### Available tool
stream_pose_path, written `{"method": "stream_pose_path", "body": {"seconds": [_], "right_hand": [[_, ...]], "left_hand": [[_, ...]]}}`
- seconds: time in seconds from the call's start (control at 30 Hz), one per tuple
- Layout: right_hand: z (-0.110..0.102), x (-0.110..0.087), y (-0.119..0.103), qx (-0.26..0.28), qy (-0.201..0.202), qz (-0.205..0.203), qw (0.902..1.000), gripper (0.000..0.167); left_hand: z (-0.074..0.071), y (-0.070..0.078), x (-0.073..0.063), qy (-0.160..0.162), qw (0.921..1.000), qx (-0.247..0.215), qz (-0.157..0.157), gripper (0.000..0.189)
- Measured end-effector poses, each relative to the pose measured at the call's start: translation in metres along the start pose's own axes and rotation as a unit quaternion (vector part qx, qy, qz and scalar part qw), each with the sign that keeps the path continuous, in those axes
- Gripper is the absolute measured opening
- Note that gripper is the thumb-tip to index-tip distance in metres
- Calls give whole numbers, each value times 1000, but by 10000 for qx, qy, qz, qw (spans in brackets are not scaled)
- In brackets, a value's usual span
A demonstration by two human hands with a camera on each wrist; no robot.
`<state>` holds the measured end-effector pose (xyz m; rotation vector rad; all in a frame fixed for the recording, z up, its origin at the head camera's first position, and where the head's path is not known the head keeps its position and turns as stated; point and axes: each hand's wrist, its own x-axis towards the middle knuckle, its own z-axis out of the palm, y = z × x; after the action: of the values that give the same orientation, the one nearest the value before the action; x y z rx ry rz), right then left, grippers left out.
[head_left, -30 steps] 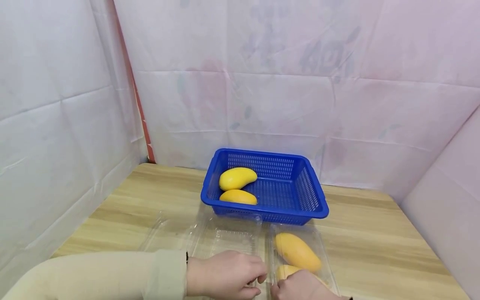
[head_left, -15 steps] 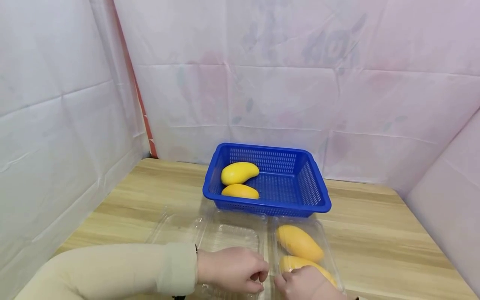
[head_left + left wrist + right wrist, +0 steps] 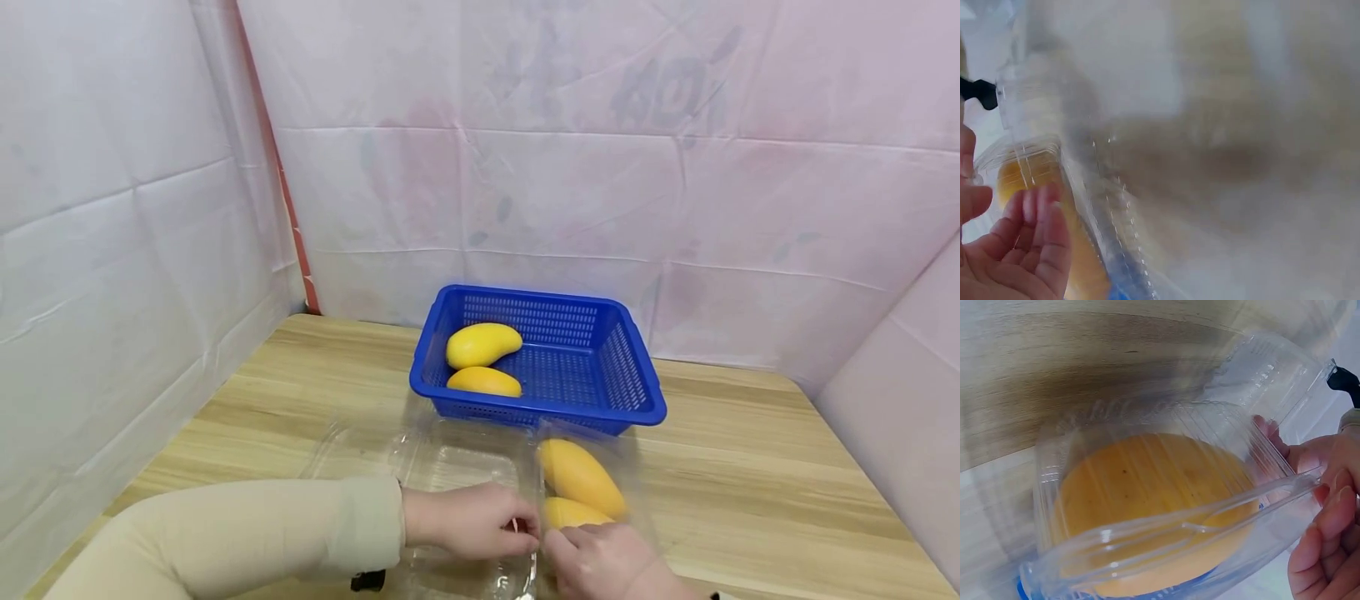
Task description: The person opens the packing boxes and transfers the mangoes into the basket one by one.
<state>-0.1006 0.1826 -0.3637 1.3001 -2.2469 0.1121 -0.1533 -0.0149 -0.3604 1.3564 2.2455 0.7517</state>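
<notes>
A clear plastic clamshell box (image 3: 637, 500) with two yellow mangoes (image 3: 581, 475) inside lies at the front right. At its near end my right hand (image 3: 611, 567) pinches the rim between thumb and fingers. My left hand (image 3: 480, 521) is at the box's left edge, fingers curled and thumb and fingertips meeting there. The right wrist view shows a mango (image 3: 1147, 494) through ribbed plastic, with both hands close together at one end. Beneath the left forearm, an open clear box (image 3: 465, 467) is partly hidden.
A blue slotted basket (image 3: 540, 412) with two more mangoes (image 3: 483, 346) stands just behind the boxes. White and pink sheeting (image 3: 562, 183) walls in the back and sides of the wooden table (image 3: 757, 467).
The box with the mangoes has shifted left against my left hand and looks blurred by motion. The left hand has moved slightly right; the basket stays in place as the view tilts slightly.
</notes>
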Motion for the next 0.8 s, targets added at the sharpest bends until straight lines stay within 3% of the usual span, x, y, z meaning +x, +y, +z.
{"method": "stream_pose_path", "body": {"seconds": [0.03,0.1,0.2,0.27,0.4,0.5,0.8], "right_hand": [[1,1,0,65,63,-21,10000,14],[1,2,0,161,104,8,9998,18],[1,3,0,350,14,195,9992,21],[0,3,0,437,-52,303,9986,19],[2,5,-1,400,146,334,9985,26],[5,5,0,266,441,268,9983,39],[9,6,-1,85,697,243,9972,41]], "left_hand": [[0,0,0,-31,9984,-546,-147,12],[0,-1,-2,-75,9848,-1673,-461,16],[2,-1,-4,-108,9417,-3223,-957,19],[5,-2,-5,-73,9215,-3728,-1092,21],[14,-2,-6,188,8933,-4322,-1217,23],[18,-1,-6,386,8813,-4520,-1321,23],[27,7,-8,868,8623,-4734,-1574,22]]}}
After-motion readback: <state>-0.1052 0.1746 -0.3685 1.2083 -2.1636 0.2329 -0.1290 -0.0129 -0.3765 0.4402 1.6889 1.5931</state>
